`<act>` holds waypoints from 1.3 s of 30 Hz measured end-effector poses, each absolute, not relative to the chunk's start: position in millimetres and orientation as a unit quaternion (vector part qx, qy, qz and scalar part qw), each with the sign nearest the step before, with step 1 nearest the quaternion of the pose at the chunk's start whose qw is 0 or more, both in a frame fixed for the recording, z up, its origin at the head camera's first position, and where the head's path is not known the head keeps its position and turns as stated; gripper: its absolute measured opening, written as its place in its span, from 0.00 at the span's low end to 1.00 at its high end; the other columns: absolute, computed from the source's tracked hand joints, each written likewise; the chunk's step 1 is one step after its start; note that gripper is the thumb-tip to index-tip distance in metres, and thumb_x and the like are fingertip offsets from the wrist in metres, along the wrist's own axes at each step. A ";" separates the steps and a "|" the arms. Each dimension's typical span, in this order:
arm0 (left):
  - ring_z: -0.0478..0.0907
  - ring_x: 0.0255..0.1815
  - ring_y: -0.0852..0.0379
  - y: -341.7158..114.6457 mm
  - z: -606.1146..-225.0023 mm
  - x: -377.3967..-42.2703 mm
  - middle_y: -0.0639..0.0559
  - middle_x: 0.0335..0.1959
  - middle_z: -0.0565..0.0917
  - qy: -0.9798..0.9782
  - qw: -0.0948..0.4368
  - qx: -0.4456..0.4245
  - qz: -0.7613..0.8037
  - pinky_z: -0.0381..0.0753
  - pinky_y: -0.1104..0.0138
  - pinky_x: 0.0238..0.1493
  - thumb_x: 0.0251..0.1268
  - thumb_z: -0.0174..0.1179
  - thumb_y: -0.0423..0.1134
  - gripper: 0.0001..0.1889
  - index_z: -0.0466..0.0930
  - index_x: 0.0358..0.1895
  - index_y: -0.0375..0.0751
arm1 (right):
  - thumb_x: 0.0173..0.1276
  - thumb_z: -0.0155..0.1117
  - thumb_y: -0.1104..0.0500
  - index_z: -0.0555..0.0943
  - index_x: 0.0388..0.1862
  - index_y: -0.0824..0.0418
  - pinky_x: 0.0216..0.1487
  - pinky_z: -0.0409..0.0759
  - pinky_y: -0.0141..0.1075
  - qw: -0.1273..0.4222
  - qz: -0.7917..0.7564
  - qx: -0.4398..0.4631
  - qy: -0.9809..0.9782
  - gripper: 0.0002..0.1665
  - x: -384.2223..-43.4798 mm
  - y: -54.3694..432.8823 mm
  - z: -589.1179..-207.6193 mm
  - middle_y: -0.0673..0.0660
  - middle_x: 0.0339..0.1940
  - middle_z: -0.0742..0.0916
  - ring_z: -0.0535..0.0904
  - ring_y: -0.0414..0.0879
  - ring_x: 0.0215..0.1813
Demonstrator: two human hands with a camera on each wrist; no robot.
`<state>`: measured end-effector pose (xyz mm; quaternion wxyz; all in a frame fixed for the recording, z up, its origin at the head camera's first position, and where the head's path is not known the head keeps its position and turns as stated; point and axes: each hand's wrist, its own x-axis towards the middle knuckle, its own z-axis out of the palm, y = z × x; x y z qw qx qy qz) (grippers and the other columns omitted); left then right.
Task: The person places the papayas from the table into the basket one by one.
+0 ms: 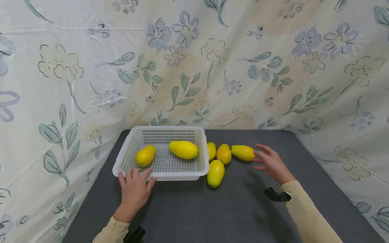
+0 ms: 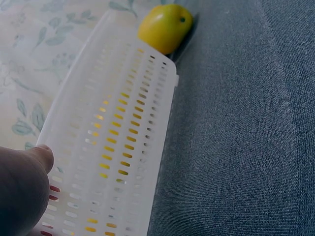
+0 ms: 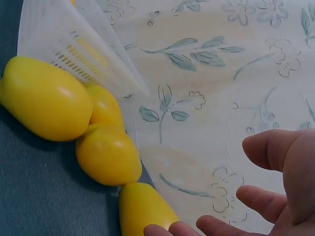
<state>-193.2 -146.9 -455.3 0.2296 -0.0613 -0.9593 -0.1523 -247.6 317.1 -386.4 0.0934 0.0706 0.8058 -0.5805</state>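
Note:
A white plastic basket with slotted walls stands on the table, holding two smooth yellow mango-like fruits, one at the left and a larger one at the right. My left hand grips its near rim; in the left wrist view the thumb lies against the outer wall and the fingers show dimly through the slots. Several more such fruits lie right of the basket, among them one at the front. My right hand, fingers spread, holds nothing and is nearest the rightmost fruit; contact is unclear.
The dark grey table ends at a flowered cloth hanging behind and along both sides. Two more yellow fruits, one in the middle and one partly hidden, lie close by the basket's right wall.

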 end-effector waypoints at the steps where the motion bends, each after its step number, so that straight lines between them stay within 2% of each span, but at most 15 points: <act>1: 0.67 0.60 0.28 -147.2 -455.1 -192.9 0.31 0.50 0.78 -0.959 0.229 -0.061 -0.152 0.47 0.24 0.67 0.65 0.69 0.47 0.19 0.84 0.54 0.41 | 0.82 0.49 0.43 0.47 0.85 0.59 0.62 0.82 0.53 0.093 -0.580 0.073 0.806 0.43 -246.7 318.2 -387.1 0.71 0.83 0.53 0.64 0.72 0.77; 28: 0.66 0.61 0.29 -147.1 -452.9 -190.5 0.31 0.51 0.77 -0.962 0.215 -0.057 -0.157 0.45 0.24 0.67 0.67 0.67 0.47 0.18 0.83 0.55 0.41 | 0.81 0.50 0.42 0.47 0.85 0.60 0.60 0.83 0.52 0.103 -0.577 0.079 0.806 0.45 -241.6 326.1 -399.7 0.72 0.83 0.53 0.63 0.73 0.77; 39: 0.65 0.60 0.29 -147.5 -456.3 -192.9 0.31 0.51 0.77 -0.961 0.222 -0.056 -0.154 0.46 0.25 0.67 0.66 0.68 0.47 0.19 0.83 0.55 0.41 | 0.82 0.48 0.44 0.46 0.84 0.61 0.62 0.81 0.55 0.114 -0.584 0.080 0.800 0.44 -244.8 319.3 -405.0 0.72 0.84 0.48 0.63 0.73 0.77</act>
